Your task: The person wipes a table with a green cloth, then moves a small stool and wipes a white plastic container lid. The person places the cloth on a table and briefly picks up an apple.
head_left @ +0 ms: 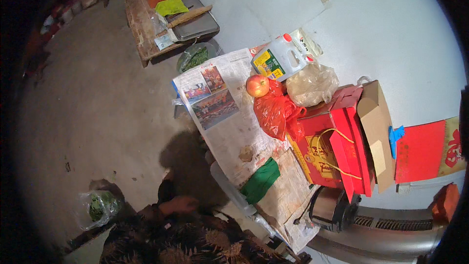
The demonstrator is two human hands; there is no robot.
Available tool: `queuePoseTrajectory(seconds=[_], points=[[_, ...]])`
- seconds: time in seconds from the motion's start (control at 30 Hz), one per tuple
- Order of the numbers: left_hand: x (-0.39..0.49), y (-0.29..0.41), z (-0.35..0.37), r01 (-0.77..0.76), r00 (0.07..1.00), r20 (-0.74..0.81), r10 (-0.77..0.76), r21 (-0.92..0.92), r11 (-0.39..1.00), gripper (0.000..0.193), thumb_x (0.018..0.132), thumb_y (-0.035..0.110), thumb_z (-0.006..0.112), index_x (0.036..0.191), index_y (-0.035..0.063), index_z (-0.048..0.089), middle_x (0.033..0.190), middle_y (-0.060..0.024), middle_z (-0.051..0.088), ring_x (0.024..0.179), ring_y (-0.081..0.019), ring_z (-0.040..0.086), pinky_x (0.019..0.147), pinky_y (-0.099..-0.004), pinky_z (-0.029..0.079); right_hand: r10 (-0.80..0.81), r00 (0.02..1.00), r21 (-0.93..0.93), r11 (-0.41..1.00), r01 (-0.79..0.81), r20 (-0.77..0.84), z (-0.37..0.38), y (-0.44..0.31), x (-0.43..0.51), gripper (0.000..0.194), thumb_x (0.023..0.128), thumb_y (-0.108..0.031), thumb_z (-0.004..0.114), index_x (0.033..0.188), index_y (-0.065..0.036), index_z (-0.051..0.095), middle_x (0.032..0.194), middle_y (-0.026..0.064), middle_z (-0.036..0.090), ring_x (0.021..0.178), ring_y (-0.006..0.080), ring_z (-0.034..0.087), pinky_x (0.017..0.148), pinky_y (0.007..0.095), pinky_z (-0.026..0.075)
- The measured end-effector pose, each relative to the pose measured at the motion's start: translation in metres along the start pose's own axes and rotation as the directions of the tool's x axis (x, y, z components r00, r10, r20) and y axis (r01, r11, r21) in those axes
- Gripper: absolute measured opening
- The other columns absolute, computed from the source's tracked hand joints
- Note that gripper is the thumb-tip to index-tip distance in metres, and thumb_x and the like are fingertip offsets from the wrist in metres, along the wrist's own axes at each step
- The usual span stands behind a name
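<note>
My left hand (179,204) is low in the picture, in shadow in front of my dark patterned clothing. Its fingers look curled, but the dark hides whether they hold anything. I cannot see my right hand. To the right is a table spread with newspaper (220,132), and a green cloth (261,181) lies near its close edge. On the floor at left sits a clear plastic bag of green leaves (97,207). Farther up the table, an apple (257,85) rests against a red plastic bag (271,113).
A red gift box (318,154), a plastic oil jug (293,62) and a cloudy plastic bag (311,84) stand along the wall side. Beyond is a low wooden table (137,25) bearing a rolling pin (190,16). A steel-sided appliance (326,207) stands at lower right.
</note>
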State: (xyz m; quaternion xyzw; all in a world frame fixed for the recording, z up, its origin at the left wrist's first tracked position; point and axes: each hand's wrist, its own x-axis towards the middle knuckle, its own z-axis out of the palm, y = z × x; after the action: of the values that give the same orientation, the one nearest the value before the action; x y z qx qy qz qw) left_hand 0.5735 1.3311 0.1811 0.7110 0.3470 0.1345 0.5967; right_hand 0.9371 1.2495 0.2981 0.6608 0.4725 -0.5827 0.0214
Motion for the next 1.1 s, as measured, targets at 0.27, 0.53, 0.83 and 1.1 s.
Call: queuePoseTrajectory(seconds=[0.27,0.53,0.83,1.1], points=[[-0.009,0.061,-0.081,0.040,0.989,0.151,-0.007,-0.214,0.976,0.044,0.094,0.036,0.065,0.128,0.0079,0.064,0.123,-0.0146,0.066,0.114,-0.0306,0.063,0.098,-0.0404,0.049,-0.040,0.997,0.146,0.989,0.030,0.064,0.011,-0.064,-0.029,0.044,0.091,-0.012,0.066,0.133,-0.003,0.056,0.131,0.0068,0.061,0.119,0.0215,0.055,0.105,0.0369,0.040],[-0.032,0.113,-0.118,0.148,0.971,0.224,-0.083,-0.289,0.946,0.040,0.101,0.033,0.060,0.132,0.0081,0.061,0.123,-0.0085,0.067,0.113,-0.0177,0.060,0.098,-0.0348,0.048,-0.293,0.937,0.246,0.938,0.243,0.192,-0.044,-0.102,-0.037,0.048,0.092,-0.010,0.066,0.138,-0.003,0.054,0.135,0.0058,0.060,0.122,0.0196,0.053,0.108,0.0355,0.038],[-0.056,0.175,-0.198,0.119,0.984,-0.075,-0.162,-0.401,0.908,0.035,0.101,0.020,0.060,0.133,0.0058,0.060,0.126,-0.0031,0.064,0.118,-0.0137,0.056,0.103,-0.0301,0.044,-0.270,0.963,0.201,0.942,0.269,-0.024,-0.071,-0.143,0.024,0.029,0.101,-0.022,0.058,0.121,-0.003,0.065,0.106,0.0024,0.068,0.097,0.0116,0.057,0.088,0.0315,0.049],[-0.061,0.219,-0.295,-0.204,0.901,-0.423,-0.091,-0.601,0.772,0.047,0.099,0.030,0.061,0.135,0.0012,0.055,0.132,-0.0126,0.062,0.121,-0.0218,0.060,0.100,-0.0338,0.048,-0.409,0.898,0.084,0.901,0.426,-0.160,-0.088,-0.174,0.080,0.025,0.100,-0.018,0.056,0.115,0.000,0.065,0.100,0.0024,0.068,0.093,0.0116,0.058,0.085,0.0301,0.049]])
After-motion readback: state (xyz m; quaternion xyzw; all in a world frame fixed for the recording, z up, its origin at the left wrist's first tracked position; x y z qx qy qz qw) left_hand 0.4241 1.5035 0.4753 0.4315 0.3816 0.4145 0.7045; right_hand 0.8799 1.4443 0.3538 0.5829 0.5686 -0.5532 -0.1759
